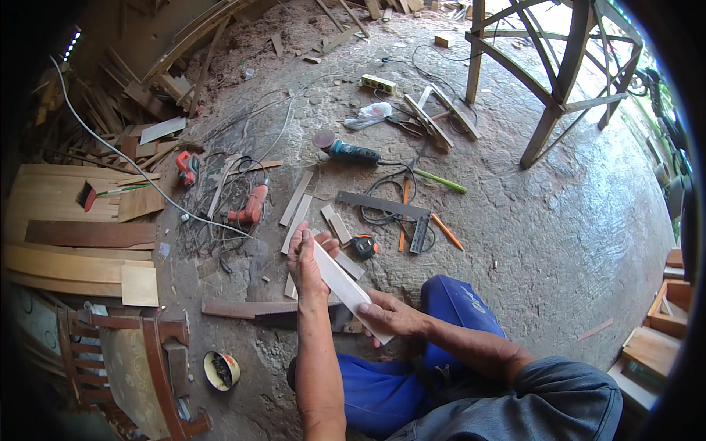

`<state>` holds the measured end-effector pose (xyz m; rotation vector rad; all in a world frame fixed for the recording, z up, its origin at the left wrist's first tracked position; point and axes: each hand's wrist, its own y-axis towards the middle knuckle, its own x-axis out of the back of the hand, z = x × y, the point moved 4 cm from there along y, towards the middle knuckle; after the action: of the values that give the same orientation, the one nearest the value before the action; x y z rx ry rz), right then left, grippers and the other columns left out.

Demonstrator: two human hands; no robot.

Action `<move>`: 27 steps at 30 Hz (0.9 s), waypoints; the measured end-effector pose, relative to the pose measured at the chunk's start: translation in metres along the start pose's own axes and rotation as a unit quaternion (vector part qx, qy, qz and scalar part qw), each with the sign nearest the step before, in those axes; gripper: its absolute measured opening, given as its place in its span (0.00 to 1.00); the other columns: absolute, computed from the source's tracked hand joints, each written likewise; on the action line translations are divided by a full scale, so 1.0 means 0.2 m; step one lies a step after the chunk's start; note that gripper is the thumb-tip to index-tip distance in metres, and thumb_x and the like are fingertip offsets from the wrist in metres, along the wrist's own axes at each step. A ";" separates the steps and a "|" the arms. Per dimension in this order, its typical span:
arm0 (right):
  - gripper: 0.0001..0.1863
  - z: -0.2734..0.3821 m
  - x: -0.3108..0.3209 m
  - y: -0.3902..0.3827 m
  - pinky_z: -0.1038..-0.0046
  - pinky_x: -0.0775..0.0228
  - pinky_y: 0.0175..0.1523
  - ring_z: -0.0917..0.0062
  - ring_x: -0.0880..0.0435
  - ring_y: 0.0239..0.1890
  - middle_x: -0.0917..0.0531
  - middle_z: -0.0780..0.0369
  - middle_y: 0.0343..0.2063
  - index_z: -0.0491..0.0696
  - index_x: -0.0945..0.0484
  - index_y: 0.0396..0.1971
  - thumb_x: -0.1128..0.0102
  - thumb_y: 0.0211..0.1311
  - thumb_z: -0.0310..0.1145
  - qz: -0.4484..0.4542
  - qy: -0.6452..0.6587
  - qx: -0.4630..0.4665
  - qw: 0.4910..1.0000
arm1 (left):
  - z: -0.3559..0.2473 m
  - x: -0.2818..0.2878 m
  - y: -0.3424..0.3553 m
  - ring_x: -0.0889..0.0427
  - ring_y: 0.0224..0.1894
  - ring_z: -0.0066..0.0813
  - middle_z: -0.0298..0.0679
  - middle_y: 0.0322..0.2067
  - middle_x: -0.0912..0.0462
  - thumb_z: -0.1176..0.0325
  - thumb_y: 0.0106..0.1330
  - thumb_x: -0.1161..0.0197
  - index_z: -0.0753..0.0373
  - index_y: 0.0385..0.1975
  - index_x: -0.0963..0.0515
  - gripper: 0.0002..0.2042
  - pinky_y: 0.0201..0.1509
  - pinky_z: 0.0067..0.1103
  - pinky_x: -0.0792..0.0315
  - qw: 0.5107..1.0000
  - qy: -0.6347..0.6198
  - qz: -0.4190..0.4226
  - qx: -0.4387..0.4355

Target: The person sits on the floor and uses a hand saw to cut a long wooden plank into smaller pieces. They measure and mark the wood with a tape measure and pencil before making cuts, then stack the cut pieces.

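My left hand point(309, 264) holds the upper end of a pale wooden strip point(340, 287), and my right hand point(381, 314) grips its lower end above my blue-trousered legs. Several short pale strips point(296, 197) lie on the floor just beyond it. Near them are a black-and-orange tape measure point(364, 247), a metal square point(382, 202), an orange pencil point(447, 231), a green stick point(440, 180) and a teal angle grinder point(357, 153). A red drill point(254, 206) sits among cables to the left.
A wooden frame stand point(559, 95) rises at back right. Planks point(81, 232), a wooden chair point(151, 367) and a small bowl point(220, 370) are at left. Scrap wood point(143, 95) lies at back left, with a red power tool point(187, 169). Wooden boxes point(654, 345) stand at right.
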<state>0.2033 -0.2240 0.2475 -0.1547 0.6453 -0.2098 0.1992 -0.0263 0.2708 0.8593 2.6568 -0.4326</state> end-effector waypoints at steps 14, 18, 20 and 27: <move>0.30 0.25 -0.07 0.84 0.72 0.27 0.32 0.76 0.18 0.31 0.20 0.59 0.31 0.44 0.28 0.43 0.50 0.70 0.61 -0.050 -0.422 0.009 0.905 | 0.00 0.34 0.34 0.19 0.30 0.33 0.42 0.31 0.21 0.51 0.73 0.43 0.66 0.47 0.32 0.21 0.37 0.28 0.23 0.993 -0.099 -0.055 -0.033; 0.28 0.32 -0.09 1.03 0.61 0.25 0.41 0.59 0.16 0.38 0.18 0.48 0.33 0.39 0.27 0.41 0.47 0.69 0.55 -0.007 -0.613 0.042 0.789 | 0.02 0.45 0.43 0.22 0.40 0.34 0.45 0.38 0.21 0.38 0.70 0.45 0.66 0.54 0.36 0.33 0.50 0.30 0.26 0.969 -0.240 -0.064 -0.005; 0.25 0.29 -0.06 1.13 0.62 0.27 0.41 0.63 0.18 0.37 0.20 0.51 0.32 0.41 0.27 0.42 0.45 0.70 0.52 -0.006 -0.632 0.009 0.775 | 0.03 0.50 0.47 0.22 0.42 0.35 0.47 0.42 0.22 0.36 0.69 0.45 0.67 0.57 0.38 0.35 0.53 0.31 0.26 0.970 -0.239 -0.048 -0.012; 0.12 0.10 0.01 1.28 0.57 0.32 0.37 0.56 0.20 0.33 0.22 0.49 0.29 0.39 0.32 0.41 0.51 0.71 0.34 0.083 -0.694 0.131 0.703 | 0.12 0.62 0.56 0.22 0.51 0.49 0.57 0.51 0.27 0.58 0.66 0.34 0.79 0.61 0.42 0.35 0.57 0.36 0.26 0.972 0.021 -0.235 -0.005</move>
<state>0.2550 0.0248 0.2087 0.0519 -0.9057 0.0355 0.1762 0.1147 0.1807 0.2244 2.8882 -0.5107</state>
